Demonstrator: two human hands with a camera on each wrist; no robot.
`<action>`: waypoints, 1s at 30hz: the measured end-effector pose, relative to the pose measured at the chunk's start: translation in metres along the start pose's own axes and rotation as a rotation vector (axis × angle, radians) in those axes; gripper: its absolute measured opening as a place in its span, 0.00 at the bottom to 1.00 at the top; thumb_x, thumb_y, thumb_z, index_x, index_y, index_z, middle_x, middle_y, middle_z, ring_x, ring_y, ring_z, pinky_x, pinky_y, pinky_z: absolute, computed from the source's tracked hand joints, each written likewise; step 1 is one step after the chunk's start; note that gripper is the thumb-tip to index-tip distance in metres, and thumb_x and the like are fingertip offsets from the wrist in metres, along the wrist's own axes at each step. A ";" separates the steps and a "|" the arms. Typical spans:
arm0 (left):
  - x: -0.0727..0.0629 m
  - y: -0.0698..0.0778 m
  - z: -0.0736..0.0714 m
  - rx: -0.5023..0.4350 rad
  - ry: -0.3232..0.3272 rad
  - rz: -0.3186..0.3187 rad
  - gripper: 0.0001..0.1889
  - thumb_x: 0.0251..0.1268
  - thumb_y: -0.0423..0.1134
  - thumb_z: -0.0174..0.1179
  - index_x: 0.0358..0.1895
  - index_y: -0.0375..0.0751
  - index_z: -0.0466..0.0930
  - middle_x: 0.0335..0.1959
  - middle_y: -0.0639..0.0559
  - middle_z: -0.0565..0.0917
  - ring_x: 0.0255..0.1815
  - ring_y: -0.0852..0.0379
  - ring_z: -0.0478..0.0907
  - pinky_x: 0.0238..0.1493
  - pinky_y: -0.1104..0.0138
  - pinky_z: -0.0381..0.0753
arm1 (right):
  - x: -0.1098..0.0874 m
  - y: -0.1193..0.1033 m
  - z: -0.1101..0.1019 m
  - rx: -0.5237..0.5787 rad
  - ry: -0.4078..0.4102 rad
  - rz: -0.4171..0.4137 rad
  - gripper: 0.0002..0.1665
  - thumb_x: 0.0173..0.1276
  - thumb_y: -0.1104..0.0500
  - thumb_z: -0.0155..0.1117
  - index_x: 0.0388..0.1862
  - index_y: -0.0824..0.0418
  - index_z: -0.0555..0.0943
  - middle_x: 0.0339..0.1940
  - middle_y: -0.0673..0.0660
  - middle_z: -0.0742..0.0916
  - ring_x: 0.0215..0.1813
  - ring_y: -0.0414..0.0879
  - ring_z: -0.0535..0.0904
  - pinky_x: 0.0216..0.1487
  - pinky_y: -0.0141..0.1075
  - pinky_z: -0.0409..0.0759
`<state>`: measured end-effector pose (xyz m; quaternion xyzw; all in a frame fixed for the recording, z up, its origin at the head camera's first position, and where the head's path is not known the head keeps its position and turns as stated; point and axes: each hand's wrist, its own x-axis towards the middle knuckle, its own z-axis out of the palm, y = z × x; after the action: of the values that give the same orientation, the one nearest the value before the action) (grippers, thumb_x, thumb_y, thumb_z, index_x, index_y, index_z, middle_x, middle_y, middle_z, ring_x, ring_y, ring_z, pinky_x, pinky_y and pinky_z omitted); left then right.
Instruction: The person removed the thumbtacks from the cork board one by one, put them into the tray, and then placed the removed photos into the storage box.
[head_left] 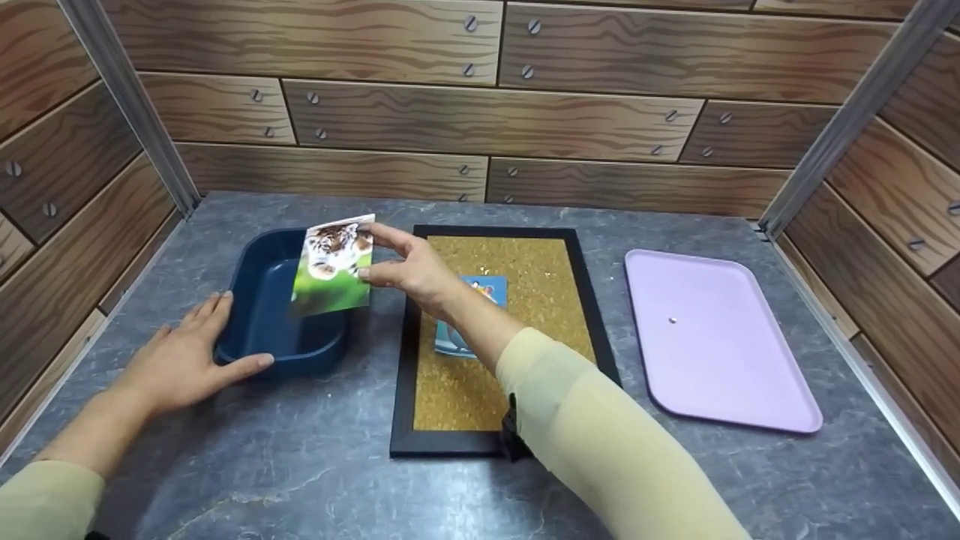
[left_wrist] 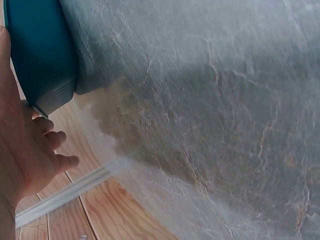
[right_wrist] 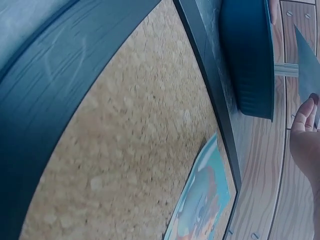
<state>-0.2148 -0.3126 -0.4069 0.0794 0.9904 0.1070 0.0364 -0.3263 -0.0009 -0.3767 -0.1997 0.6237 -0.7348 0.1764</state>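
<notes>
Right hand (head_left: 416, 274) pinches tiger photo (head_left: 334, 266) by its right edge, held above the blue bin (head_left: 259, 330) near the desk's left edge. Left hand (head_left: 184, 356), fingers straight, rests against the bin's near-left corner. Another photo (head_left: 480, 300) lies on the cork board (head_left: 540, 300) mid-desk.

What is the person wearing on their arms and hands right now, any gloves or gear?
Both hands are bare: left hand, right hand. No gloves or rings show. Each arm has a long, pale yellow sleeve ending at the wrist. A small black strap or device sits under the right sleeve.
</notes>
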 end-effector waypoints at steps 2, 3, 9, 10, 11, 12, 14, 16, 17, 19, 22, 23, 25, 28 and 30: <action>0.001 0.001 0.001 0.001 0.003 0.009 0.61 0.57 0.80 0.44 0.79 0.35 0.35 0.79 0.30 0.44 0.76 0.27 0.46 0.66 0.27 0.46 | 0.000 0.001 0.002 0.003 0.014 0.003 0.45 0.59 0.75 0.67 0.75 0.60 0.64 0.68 0.59 0.75 0.41 0.44 0.84 0.51 0.40 0.84; 0.002 0.001 0.001 0.002 0.006 0.014 0.61 0.58 0.80 0.44 0.79 0.35 0.35 0.79 0.30 0.43 0.76 0.27 0.46 0.66 0.27 0.46 | 0.000 0.002 0.003 0.007 0.019 0.005 0.45 0.59 0.75 0.67 0.75 0.61 0.64 0.68 0.59 0.75 0.40 0.44 0.84 0.51 0.40 0.85; 0.002 -0.001 0.000 0.000 0.016 0.028 0.61 0.58 0.79 0.45 0.79 0.34 0.35 0.79 0.33 0.43 0.76 0.26 0.45 0.66 0.27 0.46 | 0.002 0.004 0.016 0.007 0.028 0.020 0.44 0.58 0.76 0.67 0.74 0.59 0.66 0.67 0.59 0.76 0.39 0.44 0.85 0.49 0.40 0.85; 0.002 -0.001 0.000 -0.003 0.014 0.027 0.61 0.58 0.79 0.45 0.79 0.34 0.35 0.79 0.33 0.42 0.76 0.26 0.44 0.66 0.27 0.45 | 0.002 0.005 0.018 0.004 0.025 0.023 0.44 0.58 0.76 0.67 0.74 0.59 0.67 0.67 0.59 0.76 0.39 0.44 0.85 0.49 0.40 0.85; 0.001 -0.002 0.000 -0.007 0.013 0.027 0.61 0.59 0.78 0.46 0.79 0.34 0.35 0.80 0.33 0.42 0.76 0.26 0.44 0.66 0.27 0.45 | 0.002 0.005 0.021 0.003 0.020 0.026 0.44 0.58 0.76 0.67 0.74 0.59 0.67 0.68 0.59 0.76 0.40 0.44 0.85 0.49 0.39 0.85; 0.001 -0.002 0.000 -0.010 0.013 0.026 0.61 0.59 0.78 0.46 0.79 0.34 0.34 0.80 0.33 0.41 0.76 0.26 0.44 0.66 0.27 0.45 | 0.002 0.006 0.023 0.002 0.017 0.027 0.44 0.58 0.76 0.67 0.74 0.59 0.67 0.68 0.59 0.76 0.39 0.45 0.85 0.49 0.39 0.85; 0.000 -0.002 0.000 -0.015 0.013 0.027 0.61 0.59 0.78 0.46 0.79 0.34 0.34 0.80 0.33 0.41 0.76 0.25 0.44 0.66 0.27 0.44 | 0.001 0.007 0.026 -0.003 0.011 0.027 0.44 0.58 0.75 0.68 0.74 0.59 0.67 0.69 0.59 0.75 0.39 0.45 0.85 0.49 0.39 0.85; 0.000 -0.003 0.001 -0.018 0.015 0.026 0.61 0.58 0.78 0.46 0.79 0.34 0.35 0.80 0.33 0.42 0.76 0.25 0.44 0.66 0.27 0.45 | 0.000 0.009 0.029 -0.012 0.006 0.020 0.44 0.58 0.75 0.68 0.74 0.59 0.67 0.70 0.59 0.75 0.40 0.44 0.85 0.48 0.39 0.85; -0.001 -0.003 0.001 -0.019 0.016 0.026 0.61 0.58 0.79 0.46 0.79 0.34 0.35 0.80 0.33 0.42 0.76 0.25 0.44 0.66 0.27 0.45 | 0.000 0.010 0.030 -0.014 0.004 0.019 0.44 0.58 0.74 0.69 0.74 0.59 0.67 0.70 0.59 0.75 0.40 0.44 0.85 0.48 0.39 0.85; -0.002 -0.003 0.001 -0.017 0.018 0.025 0.61 0.58 0.79 0.46 0.79 0.34 0.36 0.80 0.33 0.43 0.76 0.25 0.45 0.66 0.28 0.46 | 0.000 0.013 0.032 -0.020 0.002 0.021 0.44 0.58 0.74 0.69 0.74 0.59 0.67 0.70 0.59 0.74 0.40 0.44 0.85 0.48 0.39 0.85; -0.002 -0.004 0.001 -0.018 0.012 0.021 0.61 0.58 0.79 0.45 0.79 0.34 0.35 0.80 0.33 0.42 0.76 0.25 0.45 0.66 0.28 0.45 | 0.000 0.016 0.034 -0.020 0.004 0.038 0.45 0.58 0.73 0.69 0.74 0.58 0.67 0.70 0.59 0.75 0.40 0.44 0.85 0.49 0.39 0.85; -0.002 -0.004 0.002 -0.018 0.009 0.020 0.61 0.58 0.79 0.45 0.79 0.34 0.35 0.79 0.33 0.42 0.76 0.25 0.45 0.66 0.28 0.45 | 0.000 0.018 0.034 -0.022 0.006 0.045 0.45 0.58 0.73 0.69 0.74 0.58 0.67 0.70 0.58 0.75 0.40 0.44 0.85 0.49 0.40 0.85; -0.002 -0.003 0.002 -0.022 0.001 0.020 0.61 0.58 0.79 0.45 0.79 0.34 0.34 0.79 0.33 0.41 0.76 0.25 0.44 0.66 0.28 0.44 | 0.000 0.019 0.034 -0.040 0.012 0.055 0.45 0.58 0.72 0.70 0.74 0.57 0.67 0.70 0.57 0.75 0.41 0.44 0.85 0.48 0.40 0.85; -0.001 -0.003 0.001 -0.025 -0.005 0.023 0.61 0.58 0.79 0.45 0.79 0.34 0.33 0.80 0.33 0.40 0.76 0.25 0.44 0.66 0.28 0.44 | 0.000 0.020 0.034 -0.075 0.014 0.060 0.44 0.58 0.70 0.71 0.74 0.56 0.68 0.70 0.56 0.75 0.43 0.43 0.85 0.49 0.40 0.85; 0.000 -0.002 0.001 -0.026 -0.004 0.025 0.61 0.59 0.79 0.45 0.79 0.34 0.33 0.80 0.33 0.40 0.76 0.25 0.44 0.66 0.27 0.44 | 0.000 0.020 0.033 -0.091 0.010 0.062 0.44 0.59 0.69 0.72 0.74 0.55 0.68 0.71 0.55 0.75 0.44 0.43 0.84 0.50 0.43 0.85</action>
<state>-0.2150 -0.3146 -0.4081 0.0914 0.9878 0.1199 0.0382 -0.3088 -0.0322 -0.3913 -0.1844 0.6633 -0.7009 0.1865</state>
